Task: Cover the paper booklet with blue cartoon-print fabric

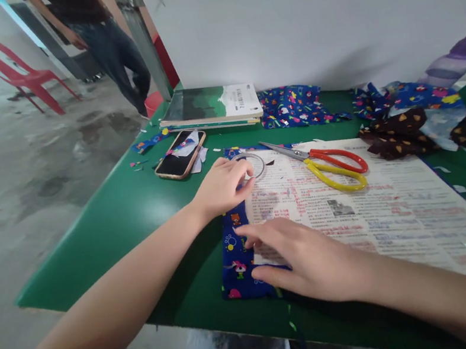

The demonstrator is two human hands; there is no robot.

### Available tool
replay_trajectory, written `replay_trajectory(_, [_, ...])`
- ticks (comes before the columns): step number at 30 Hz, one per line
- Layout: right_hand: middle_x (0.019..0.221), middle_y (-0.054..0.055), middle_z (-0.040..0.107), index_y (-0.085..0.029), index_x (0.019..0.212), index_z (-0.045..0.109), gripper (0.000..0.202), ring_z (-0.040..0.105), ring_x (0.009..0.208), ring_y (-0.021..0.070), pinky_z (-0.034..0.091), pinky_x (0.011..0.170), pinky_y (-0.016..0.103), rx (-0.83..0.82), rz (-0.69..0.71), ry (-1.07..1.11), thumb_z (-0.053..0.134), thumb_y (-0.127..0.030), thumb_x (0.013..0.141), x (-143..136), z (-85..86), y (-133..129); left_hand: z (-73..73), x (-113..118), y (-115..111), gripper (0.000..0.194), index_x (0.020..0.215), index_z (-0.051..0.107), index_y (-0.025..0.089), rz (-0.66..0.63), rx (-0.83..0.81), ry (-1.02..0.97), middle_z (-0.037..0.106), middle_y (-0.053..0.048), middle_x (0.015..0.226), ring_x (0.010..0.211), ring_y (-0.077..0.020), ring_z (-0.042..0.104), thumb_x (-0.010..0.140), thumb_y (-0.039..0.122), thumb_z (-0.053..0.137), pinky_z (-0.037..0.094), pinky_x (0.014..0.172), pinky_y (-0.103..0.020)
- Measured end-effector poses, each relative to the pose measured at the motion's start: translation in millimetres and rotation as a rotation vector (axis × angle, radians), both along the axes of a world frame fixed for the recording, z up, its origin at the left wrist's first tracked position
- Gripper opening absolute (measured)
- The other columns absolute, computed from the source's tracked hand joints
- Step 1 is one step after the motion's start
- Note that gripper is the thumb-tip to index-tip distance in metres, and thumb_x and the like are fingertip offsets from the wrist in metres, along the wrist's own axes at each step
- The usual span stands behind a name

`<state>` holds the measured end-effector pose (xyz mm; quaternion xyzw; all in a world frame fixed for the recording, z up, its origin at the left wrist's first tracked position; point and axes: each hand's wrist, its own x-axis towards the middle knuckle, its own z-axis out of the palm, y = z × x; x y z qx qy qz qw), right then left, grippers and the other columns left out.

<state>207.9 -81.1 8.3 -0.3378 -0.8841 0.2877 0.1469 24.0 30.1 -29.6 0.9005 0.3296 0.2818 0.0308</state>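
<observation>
My left hand [226, 184] is at the far left corner of a printed paper sheet [376, 221], its fingers curled with thumb and forefinger close together. A thin grey ring [261, 160] shows right beside its fingertips; whether they grip it I cannot tell. My right hand [304, 255] is spread, thumb apart from the fingers, over the near left edge of the sheet. Beneath the sheet, a blue cartoon-print fabric [234, 258] sticks out as a strip along the left side. Scissors [326, 165] with one red and one yellow handle rest on the sheet, blades slightly apart.
A phone [181, 161] with scraps on it and a stack of books [212, 106] are at the back left. Fabric pieces [291, 107], brown scraps [401, 133] and a purple bottle [450, 64] line the white panel. A person [104, 34] stands beyond, near a red chair [11, 69].
</observation>
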Motion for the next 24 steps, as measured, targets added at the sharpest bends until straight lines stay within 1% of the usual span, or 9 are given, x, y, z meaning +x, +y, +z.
replay_trajectory(2, [0.111, 0.011, 0.063, -0.016, 0.133, 0.042, 0.048, 0.056, 0.104, 0.0220, 0.047, 0.088, 0.039, -0.016, 0.014, -0.022, 0.049, -0.034, 0.089, -3.1, 1.3, -9.2, 0.3, 0.6, -2.3, 0.008, 0.090, 0.051, 0.017, -0.036, -0.011, 0.009, 0.057, 0.002, 0.066, 0.063, -0.0129, 0.054, 0.087, 0.022, 0.046, 0.039, 0.079, -0.031])
replay_trajectory(4, [0.112, 0.010, 0.062, -0.018, 0.133, 0.043, 0.046, 0.055, 0.105, 0.0221, 0.046, 0.089, 0.040, -0.055, 0.021, -0.021, 0.049, -0.030, 0.089, -4.4, 2.7, -14.7, -0.2, 1.5, -4.4, 0.009, 0.091, 0.052, 0.018, -0.070, -0.008, 0.020, 0.059, 0.002, 0.068, 0.064, -0.0129, 0.055, 0.089, 0.023, 0.046, 0.038, 0.080, -0.031])
replay_trajectory(9, [0.103, 0.005, 0.066, -0.020, 0.124, 0.051, 0.037, 0.057, 0.098, 0.0171, 0.047, 0.086, 0.033, -0.130, 0.038, 0.090, 0.044, -0.018, 0.088, -8.0, 4.1, -18.9, -3.7, 2.5, -4.2, 0.011, 0.094, 0.054, 0.018, -0.099, 0.009, 0.061, 0.061, 0.002, 0.068, 0.064, -0.0126, 0.056, 0.090, 0.024, 0.046, 0.037, 0.083, -0.031])
replay_trajectory(13, [0.097, 0.003, 0.069, -0.020, 0.120, 0.055, 0.032, 0.058, 0.094, 0.0170, 0.047, 0.084, 0.032, -0.138, 0.006, 0.099, 0.045, -0.020, 0.089, -11.2, -3.7, -19.9, -4.9, 2.1, -2.9, 0.013, 0.095, 0.056, 0.018, -0.095, -0.008, 0.064, 0.059, 0.003, 0.066, 0.061, -0.0117, 0.055, 0.091, 0.024, 0.045, 0.036, 0.084, -0.031])
replay_trajectory(18, [0.087, -0.003, 0.070, -0.023, 0.112, 0.058, 0.028, 0.058, 0.086, 0.0140, 0.045, 0.080, 0.029, -0.172, -0.003, 0.162, 0.056, -0.020, 0.084, -10.7, -15.0, -19.9, -6.1, 2.3, -3.1, 0.014, 0.095, 0.056, 0.019, -0.097, -0.020, 0.074, 0.058, 0.004, 0.063, 0.059, -0.0115, 0.053, 0.091, 0.025, 0.045, 0.036, 0.085, -0.032])
replay_trajectory(21, [0.086, -0.004, 0.069, -0.025, 0.107, 0.061, 0.024, 0.058, 0.083, 0.0120, 0.044, 0.077, 0.026, -0.201, -0.008, 0.174, 0.058, -0.022, 0.083, -10.7, -16.8, -18.9, -6.2, 2.4, -3.0, 0.015, 0.097, 0.057, 0.019, -0.097, -0.035, 0.085, 0.058, 0.003, 0.063, 0.059, -0.0116, 0.052, 0.092, 0.025, 0.044, 0.035, 0.086, -0.032])
replay_trajectory(24, [0.085, -0.004, 0.068, -0.024, 0.099, 0.065, 0.018, 0.058, 0.082, 0.0114, 0.043, 0.077, 0.025, -0.214, 0.002, 0.166, 0.060, -0.022, 0.082, -12.5, -15.8, -17.8, -5.9, 2.5, -2.8, 0.016, 0.097, 0.058, 0.019, -0.098, -0.051, 0.096, 0.059, 0.003, 0.064, 0.060, -0.0117, 0.053, 0.092, 0.025, 0.044, 0.035, 0.087, -0.032])
